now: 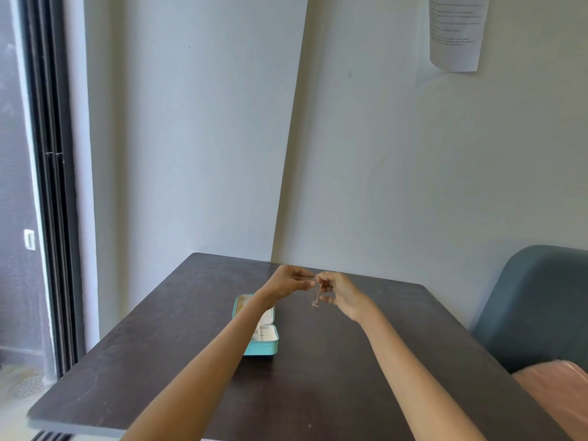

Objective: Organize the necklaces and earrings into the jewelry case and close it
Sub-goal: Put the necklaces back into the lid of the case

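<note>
A small teal jewelry case [265,346] lies open on the dark table [334,377], its white compartments showing; my left forearm hides part of it. Above the table, to the right of the case, both hands meet. My left hand [288,281] and my right hand [339,292] each pinch a thin pale necklace [314,297], whose loop hangs down between them. A small gold piece [241,308] shows inside the lid.
The table stands in a corner against pale walls. A grey-blue chair [534,307] is at the right, with pink cloth [560,396] below it. A dark sliding door frame [54,186] is at the left.
</note>
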A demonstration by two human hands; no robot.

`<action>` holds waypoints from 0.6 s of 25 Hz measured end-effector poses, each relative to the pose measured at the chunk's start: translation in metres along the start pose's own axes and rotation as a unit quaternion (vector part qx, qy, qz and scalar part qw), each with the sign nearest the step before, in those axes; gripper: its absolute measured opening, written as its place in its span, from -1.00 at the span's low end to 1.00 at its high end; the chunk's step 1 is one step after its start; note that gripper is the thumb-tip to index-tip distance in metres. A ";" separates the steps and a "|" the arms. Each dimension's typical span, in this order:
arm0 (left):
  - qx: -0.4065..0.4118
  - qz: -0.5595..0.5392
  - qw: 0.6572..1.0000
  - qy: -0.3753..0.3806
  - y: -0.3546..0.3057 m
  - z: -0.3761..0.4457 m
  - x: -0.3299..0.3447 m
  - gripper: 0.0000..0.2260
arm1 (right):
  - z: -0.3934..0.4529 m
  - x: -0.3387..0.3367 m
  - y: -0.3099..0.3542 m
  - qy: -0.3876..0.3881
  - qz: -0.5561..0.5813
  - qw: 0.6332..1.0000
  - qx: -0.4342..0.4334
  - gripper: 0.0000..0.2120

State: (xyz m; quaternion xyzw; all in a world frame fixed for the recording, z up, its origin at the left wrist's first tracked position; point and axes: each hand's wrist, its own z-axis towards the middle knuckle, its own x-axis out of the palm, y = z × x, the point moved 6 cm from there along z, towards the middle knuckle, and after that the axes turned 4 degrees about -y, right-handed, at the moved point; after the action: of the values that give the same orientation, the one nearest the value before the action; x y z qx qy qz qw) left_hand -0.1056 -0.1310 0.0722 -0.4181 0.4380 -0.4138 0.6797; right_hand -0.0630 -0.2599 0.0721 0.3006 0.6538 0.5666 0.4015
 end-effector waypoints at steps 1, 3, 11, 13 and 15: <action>-0.005 -0.014 1.000 0.017 0.001 -0.001 0.002 -0.72 | -0.001 0.000 0.004 0.000 -0.023 1.000 -0.004 -0.80; -0.003 -0.024 0.999 0.036 0.001 -0.003 0.005 -0.75 | -0.003 0.002 0.011 0.004 -0.083 0.996 -0.010 -0.83; 0.009 -0.013 1.000 0.010 -0.003 -0.001 0.004 -0.82 | -0.005 -0.006 0.014 -0.019 -0.104 0.994 -0.016 -0.82; 0.010 0.004 1.000 0.003 -0.003 0.000 0.001 -0.83 | -0.006 -0.008 0.006 -0.030 -0.096 0.995 -0.013 -0.79; 0.013 0.028 1.000 -0.004 -0.003 0.002 0.000 -0.85 | -0.008 -0.007 -0.001 -0.033 -0.094 0.995 -0.019 -0.78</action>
State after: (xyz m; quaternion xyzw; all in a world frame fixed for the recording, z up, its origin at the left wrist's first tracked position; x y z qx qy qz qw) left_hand -0.1047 -0.1316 0.0758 -0.3986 0.4415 -0.3986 0.6981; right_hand -0.0665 -0.2696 0.0729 0.2488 0.6542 0.5287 0.4802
